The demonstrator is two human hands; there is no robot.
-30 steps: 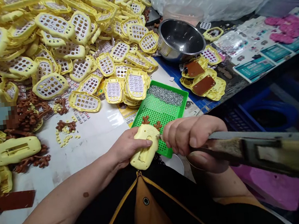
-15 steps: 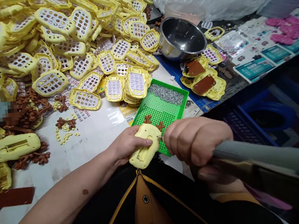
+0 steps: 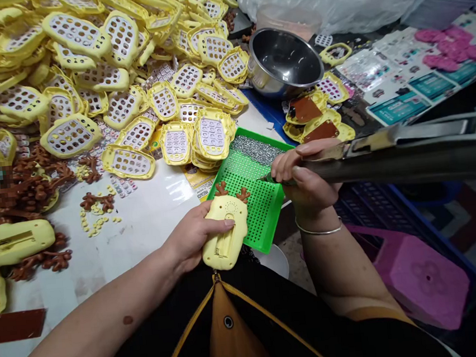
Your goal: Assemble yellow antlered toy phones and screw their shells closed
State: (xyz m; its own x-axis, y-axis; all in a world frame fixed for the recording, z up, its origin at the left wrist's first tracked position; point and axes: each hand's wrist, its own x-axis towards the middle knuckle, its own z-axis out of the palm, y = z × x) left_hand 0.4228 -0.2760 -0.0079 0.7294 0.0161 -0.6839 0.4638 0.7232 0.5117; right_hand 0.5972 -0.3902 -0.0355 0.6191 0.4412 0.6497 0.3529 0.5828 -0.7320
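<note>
My left hand [image 3: 189, 235] is closed around a yellow toy phone [image 3: 235, 236], its thumb across the back. Brown antlers [image 3: 221, 189] stick up from the phone's top end, and an open battery recess shows in its back. In my right hand [image 3: 311, 181] is a long dark power screwdriver [image 3: 413, 157], gripped near its front. Its tip points left over the green perforated tray [image 3: 264, 233], apart from the phone. Small silvery screws [image 3: 256, 150] lie heaped at the tray's far end.
Yellow phone shells [image 3: 81, 36] are piled at the back left. Brown antler pieces [image 3: 32, 184] lie at the left. A steel bowl [image 3: 286, 64] stands behind the tray, and a pink stool [image 3: 426, 278] is low on the right.
My right hand has drawn the screwdriver away from the phone's edge, up and over the tray. The screwdriver has swung to nearly level. My left hand still holds the phone.
</note>
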